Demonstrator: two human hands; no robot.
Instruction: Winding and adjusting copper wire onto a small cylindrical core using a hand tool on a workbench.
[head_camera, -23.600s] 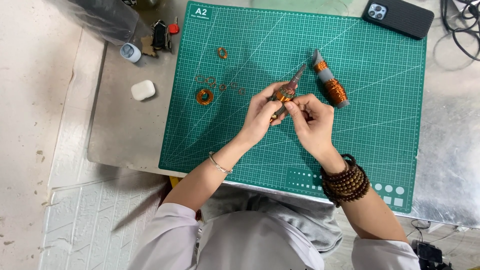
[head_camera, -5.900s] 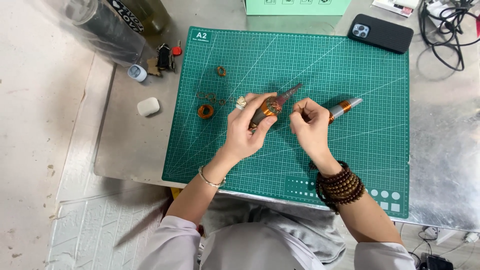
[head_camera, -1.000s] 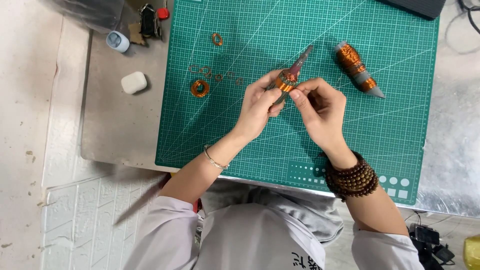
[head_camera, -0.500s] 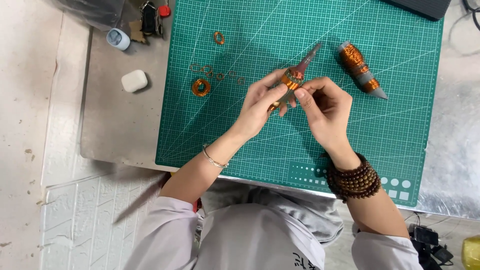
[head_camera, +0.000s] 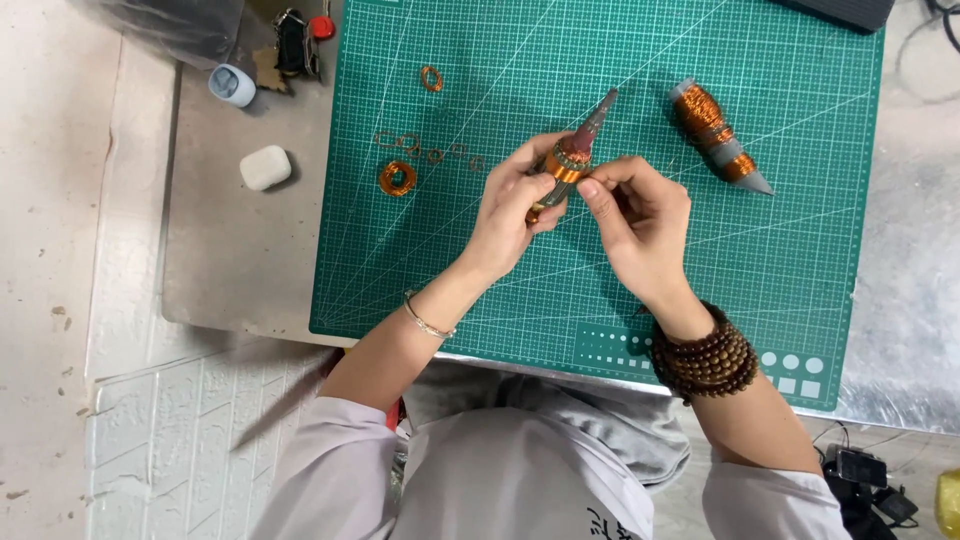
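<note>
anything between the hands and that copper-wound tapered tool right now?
Nothing visible. The left hand grips the tapered tool directly, and the right hand has its fingertips at the copper winding. The second wound tool lies apart on the green mat.

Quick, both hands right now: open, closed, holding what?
Left hand: closed on the tapered tool wound with copper wire.
Right hand: fingertips pinched at the wire winding; what they grip is too small to tell.
</note>
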